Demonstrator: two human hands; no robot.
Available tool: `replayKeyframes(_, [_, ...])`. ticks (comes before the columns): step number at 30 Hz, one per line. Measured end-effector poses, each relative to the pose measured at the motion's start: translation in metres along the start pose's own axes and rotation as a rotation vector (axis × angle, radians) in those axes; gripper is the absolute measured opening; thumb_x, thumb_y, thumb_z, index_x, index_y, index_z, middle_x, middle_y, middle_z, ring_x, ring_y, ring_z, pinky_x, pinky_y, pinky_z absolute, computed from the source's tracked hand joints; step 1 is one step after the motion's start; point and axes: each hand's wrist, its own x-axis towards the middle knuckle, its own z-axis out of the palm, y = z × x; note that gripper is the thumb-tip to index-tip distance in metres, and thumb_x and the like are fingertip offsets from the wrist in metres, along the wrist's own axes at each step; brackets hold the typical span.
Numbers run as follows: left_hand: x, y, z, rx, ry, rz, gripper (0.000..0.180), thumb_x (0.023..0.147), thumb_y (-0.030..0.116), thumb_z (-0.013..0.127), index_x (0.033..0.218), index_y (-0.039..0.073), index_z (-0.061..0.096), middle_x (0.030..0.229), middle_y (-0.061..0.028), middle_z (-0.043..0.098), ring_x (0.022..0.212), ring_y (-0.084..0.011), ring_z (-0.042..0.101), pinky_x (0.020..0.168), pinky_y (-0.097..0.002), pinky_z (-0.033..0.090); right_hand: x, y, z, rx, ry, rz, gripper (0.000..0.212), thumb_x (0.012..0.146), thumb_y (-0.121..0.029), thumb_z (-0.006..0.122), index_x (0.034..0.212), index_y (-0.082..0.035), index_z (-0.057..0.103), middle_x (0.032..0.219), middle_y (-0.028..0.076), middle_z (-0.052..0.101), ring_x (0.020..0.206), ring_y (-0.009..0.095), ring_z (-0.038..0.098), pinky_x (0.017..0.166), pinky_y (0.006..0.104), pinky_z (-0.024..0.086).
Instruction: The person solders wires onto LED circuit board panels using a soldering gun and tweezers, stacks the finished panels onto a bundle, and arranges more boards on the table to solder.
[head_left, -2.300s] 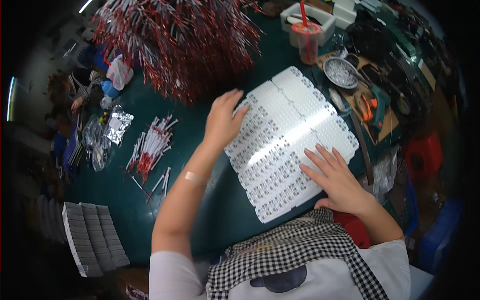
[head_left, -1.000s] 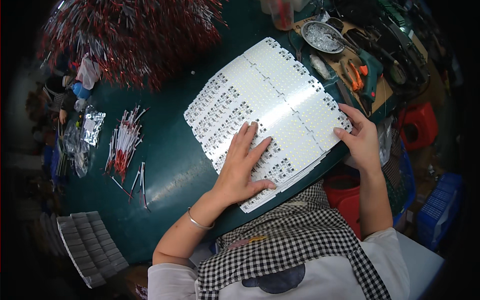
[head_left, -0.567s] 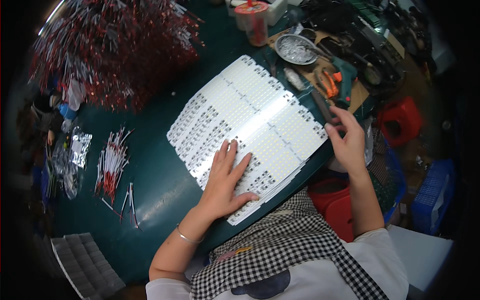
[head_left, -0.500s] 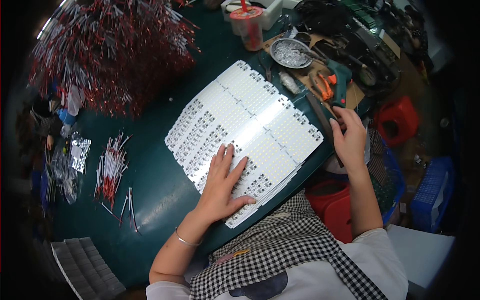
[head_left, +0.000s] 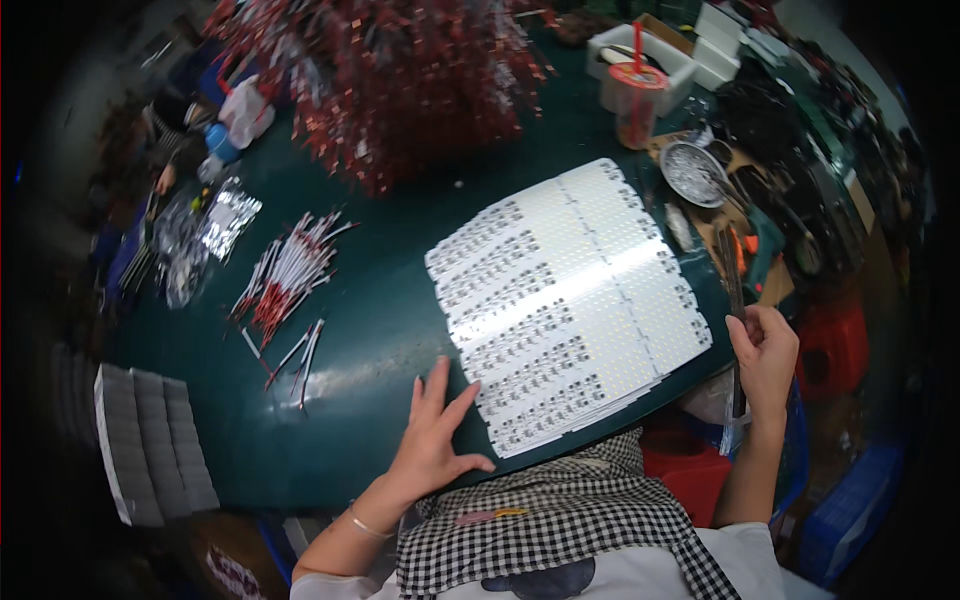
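A stack of white LED circuit boards (head_left: 600, 300), dotted with yellow LEDs and small black parts, lies on the dark green table. My left hand (head_left: 432, 440) rests at the stack's near left edge, fingers spread, with nothing in it. To the right of the stack, my right hand (head_left: 768, 355) has its fingers curled and pinched around a long, thin dark tool (head_left: 733, 275) along the table's right side. Its exact kind cannot be made out. Left of the boards lie a small pile of red and white wires (head_left: 295, 275) and a few loose wires (head_left: 308, 360).
A large red and white wire bundle (head_left: 390, 90) fills the far side. Far right are a lidded cup (head_left: 637, 105), a metal bowl (head_left: 690, 175) and a green glue gun (head_left: 768, 250). A grey segmented block (head_left: 155, 445) stands near left; a red stool (head_left: 690, 470) is below the edge.
The view has swung, shifting the scene rightward. My left hand has slid off the boards' top to their left edge. My right hand's fingers have closed on the dark tool.
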Motion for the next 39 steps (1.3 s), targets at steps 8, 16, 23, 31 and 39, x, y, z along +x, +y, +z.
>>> replayKeyframes(8, [0.007, -0.013, 0.007, -0.055, 0.087, 0.117, 0.089, 0.056, 0.031, 0.086, 0.133, 0.008, 0.049, 0.148, -0.0239, 0.030, 0.139, -0.0406, 0.026, 0.114, -0.0537, 0.020, 0.020, -0.081, 0.104, -0.063, -0.171, -0.428, 0.021, 0.075, -0.012, 0.073, 0.082, 0.002, 0.060, 0.072, 0.015, 0.057, 0.064, 0.031, 0.058, 0.058, 0.0387, 0.045])
replayKeyframes(16, [0.003, -0.029, -0.016, -0.143, 0.231, 0.188, 0.061, 0.065, 0.024, 0.081, 0.118, 0.004, 0.059, 0.124, -0.0195, 0.057, 0.121, -0.0362, 0.049, 0.102, -0.0454, 0.041, 0.012, -0.077, 0.141, -0.259, -0.214, -0.408, 0.021, 0.080, -0.012, 0.070, 0.089, 0.003, 0.059, 0.083, 0.016, 0.058, 0.071, 0.035, 0.058, 0.064, 0.0418, 0.046])
replayKeyframes(23, [-0.020, -0.141, -0.100, 0.561, 0.677, -0.433, 0.046, 0.067, 0.025, 0.081, 0.100, 0.004, 0.058, 0.098, -0.0133, 0.055, 0.093, -0.0324, 0.050, 0.080, -0.0428, 0.040, 0.007, -0.086, 0.135, -0.099, -0.192, -0.314, 0.032, 0.081, -0.012, 0.070, 0.107, 0.002, 0.060, 0.094, 0.016, 0.058, 0.070, 0.029, 0.058, 0.064, 0.0364, 0.047])
replayKeyframes(31, [0.022, -0.167, -0.100, 0.402, 0.593, -0.318, 0.019, 0.081, 0.017, 0.067, 0.087, 0.006, 0.053, 0.085, -0.0125, 0.059, 0.079, -0.0338, 0.059, 0.066, -0.0440, 0.046, 0.000, -0.081, 0.098, 0.069, -0.109, -0.270, 0.025, 0.084, -0.003, 0.064, 0.109, 0.001, 0.060, 0.098, 0.008, 0.059, 0.074, 0.014, 0.055, 0.057, 0.0239, 0.044])
replayKeyframes(39, [0.070, -0.215, -0.137, 0.534, 0.548, -0.522, 0.047, 0.072, 0.035, 0.078, 0.099, 0.002, 0.057, 0.103, -0.0185, 0.058, 0.098, -0.0369, 0.057, 0.078, -0.0449, 0.049, 0.016, 0.004, 0.031, -0.147, 0.169, -0.045, 0.019, 0.087, -0.007, 0.063, 0.104, 0.002, 0.063, 0.087, 0.009, 0.063, 0.079, 0.015, 0.059, 0.073, 0.0281, 0.048])
